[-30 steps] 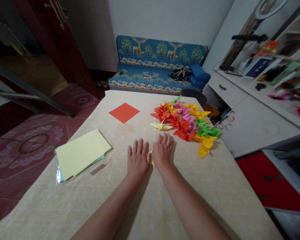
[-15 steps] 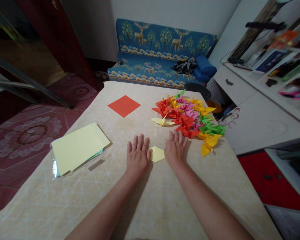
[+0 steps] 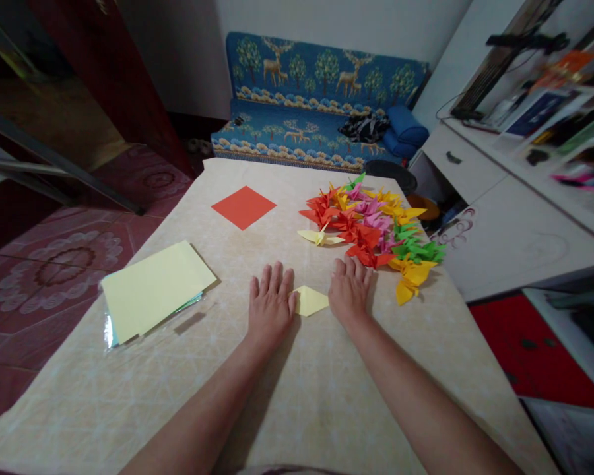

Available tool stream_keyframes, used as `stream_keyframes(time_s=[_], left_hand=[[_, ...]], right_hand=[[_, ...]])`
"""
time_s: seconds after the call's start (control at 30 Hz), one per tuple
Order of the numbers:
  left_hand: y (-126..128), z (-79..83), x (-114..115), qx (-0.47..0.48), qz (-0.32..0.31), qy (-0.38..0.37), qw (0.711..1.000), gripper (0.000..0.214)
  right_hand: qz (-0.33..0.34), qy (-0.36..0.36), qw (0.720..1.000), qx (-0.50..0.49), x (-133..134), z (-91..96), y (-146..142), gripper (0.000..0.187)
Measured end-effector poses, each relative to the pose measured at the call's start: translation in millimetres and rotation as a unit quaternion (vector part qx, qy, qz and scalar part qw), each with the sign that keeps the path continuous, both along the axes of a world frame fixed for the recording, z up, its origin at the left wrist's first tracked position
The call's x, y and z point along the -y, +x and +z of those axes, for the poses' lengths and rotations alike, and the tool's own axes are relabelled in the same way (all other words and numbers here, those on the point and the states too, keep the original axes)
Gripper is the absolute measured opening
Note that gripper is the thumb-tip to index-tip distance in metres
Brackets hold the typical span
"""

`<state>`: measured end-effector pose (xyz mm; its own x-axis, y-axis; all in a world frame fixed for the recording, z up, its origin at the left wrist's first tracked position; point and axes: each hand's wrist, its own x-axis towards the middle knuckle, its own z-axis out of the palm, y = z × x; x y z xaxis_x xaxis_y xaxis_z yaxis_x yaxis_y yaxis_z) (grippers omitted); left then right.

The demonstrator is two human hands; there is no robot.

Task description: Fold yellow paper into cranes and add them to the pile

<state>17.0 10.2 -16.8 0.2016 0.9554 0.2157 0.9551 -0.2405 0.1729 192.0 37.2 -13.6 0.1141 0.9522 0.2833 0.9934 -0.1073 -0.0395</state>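
Observation:
A small folded piece of pale yellow paper (image 3: pixel 311 301) lies flat on the table between my hands, its pointed end to the right. My left hand (image 3: pixel 271 305) rests palm down with fingers spread, its thumb against the paper's left end, which it partly covers. Beside the paper's right tip, my right hand (image 3: pixel 349 290) lies on the table, its fingers a little bent and slightly apart. Just beyond the hands sits a pale yellow paper crane (image 3: pixel 321 237). A heap of red, pink, orange and green paper cranes (image 3: pixel 371 224) spreads behind my right hand.
A red paper square (image 3: pixel 244 207) lies at the far left of the cloth-covered table (image 3: pixel 297 409). To the left is a stack of yellow sheets (image 3: pixel 156 290) on a clear plastic wrapper. Behind the table stands a blue patterned sofa (image 3: pixel 297 125); a white cabinet (image 3: pixel 515 224) is at the right.
My right hand has shifted slightly right, its fingers more bent, so more of the folded paper's right tip shows. My left hand stays nearly in place. The whole view has shifted slightly.

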Motion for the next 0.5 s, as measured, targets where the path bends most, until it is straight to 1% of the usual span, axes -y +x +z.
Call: stream_keyframes(time_s=[0.33,0.5], left_hand=[[1.3,2.2,-0.5,0.005,0.005,-0.012,1.0,0.051],[3.3,6.0,-1.2,0.014,0.015,-0.026,0.999,0.052]], right_hand=[[0.007,0.015,1.0,0.005,-0.5,-2.3,-0.4,0.035],[0.01,0.018,1.0,0.002,-0.9,-2.5,-0.5,0.033]])
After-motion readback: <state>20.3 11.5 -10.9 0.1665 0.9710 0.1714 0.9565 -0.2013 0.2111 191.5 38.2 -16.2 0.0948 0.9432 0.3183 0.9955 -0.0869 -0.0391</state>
